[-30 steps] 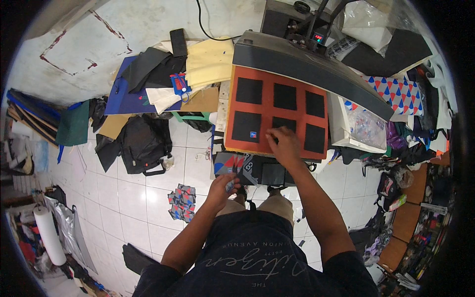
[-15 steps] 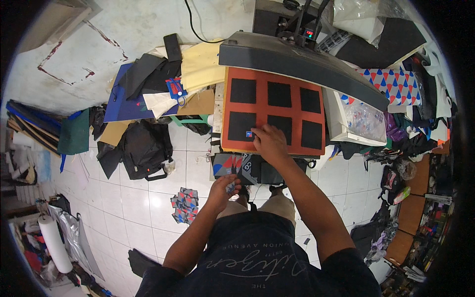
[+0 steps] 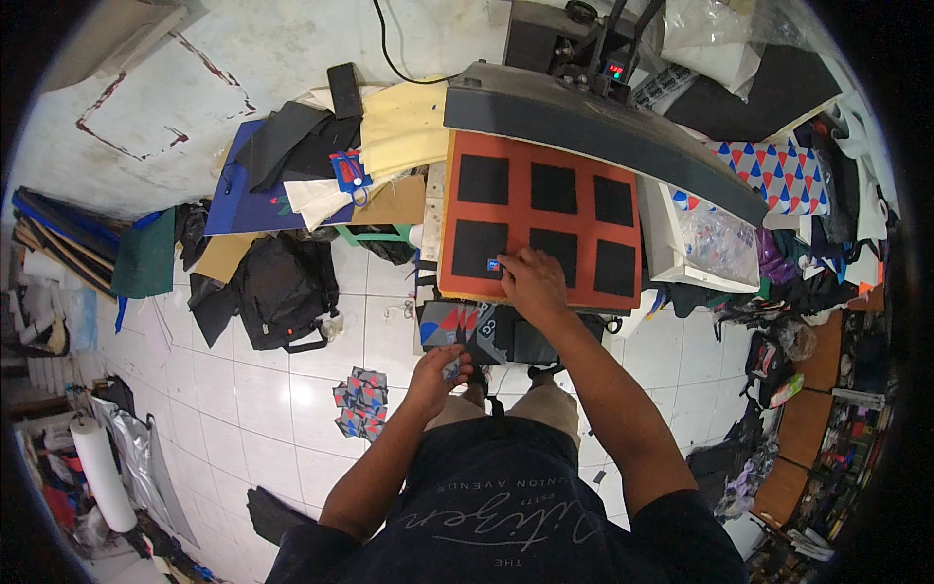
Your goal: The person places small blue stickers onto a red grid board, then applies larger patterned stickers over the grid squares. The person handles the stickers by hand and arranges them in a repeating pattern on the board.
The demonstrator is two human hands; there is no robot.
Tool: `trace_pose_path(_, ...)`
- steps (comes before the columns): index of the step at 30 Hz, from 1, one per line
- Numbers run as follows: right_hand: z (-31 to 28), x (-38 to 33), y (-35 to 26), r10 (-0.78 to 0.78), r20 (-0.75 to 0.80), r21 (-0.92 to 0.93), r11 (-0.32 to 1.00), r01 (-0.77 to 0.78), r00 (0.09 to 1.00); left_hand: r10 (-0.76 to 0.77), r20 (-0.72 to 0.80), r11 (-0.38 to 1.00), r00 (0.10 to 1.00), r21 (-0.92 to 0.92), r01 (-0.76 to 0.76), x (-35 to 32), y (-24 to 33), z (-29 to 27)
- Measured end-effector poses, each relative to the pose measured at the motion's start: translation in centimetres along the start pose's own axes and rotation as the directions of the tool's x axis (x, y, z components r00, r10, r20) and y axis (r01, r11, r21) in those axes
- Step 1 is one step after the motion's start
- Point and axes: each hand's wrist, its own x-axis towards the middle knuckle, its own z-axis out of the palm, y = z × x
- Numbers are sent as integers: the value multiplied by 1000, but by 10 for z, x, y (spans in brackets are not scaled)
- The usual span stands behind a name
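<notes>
- My right hand (image 3: 532, 282) lay on the orange pad (image 3: 541, 220), its fingers pressed down beside a small blue label (image 3: 493, 264), so the label sat flat on a black square (image 3: 479, 247).
- The label lay at the near edge of the orange pad.
- My left hand (image 3: 435, 373) hung below the pad, fingers pinching small patterned pieces (image 3: 451, 366), kept close for grabbing.
- The grey press lid (image 3: 593, 127) stood open above the pad.
</notes>
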Motion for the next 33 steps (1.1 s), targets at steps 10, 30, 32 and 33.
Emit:
trace_pose_path(10, -2, 2, -3, 39, 30, -18, 999, -39, 999, 4, 0, 1000, 1000, 12, -4, 1, 4, 1)
trace_pose_path(30, 1, 9, 3, -45, 40, -110, 993, 50, 998, -1, -24, 1000, 1000, 19, 1, 4, 4, -2)
trace_pose_path(32, 1, 9, 3, -51, 61, -148, 987, 59, 997, -1, -23, 1000, 1000, 24, 2, 4, 5, -1)
trace_pose_path(33, -1, 10, 3, -40, 86, -159, 986, 53, 995, -2, -22, 1000, 1000, 26, 2, 4, 4, -1)
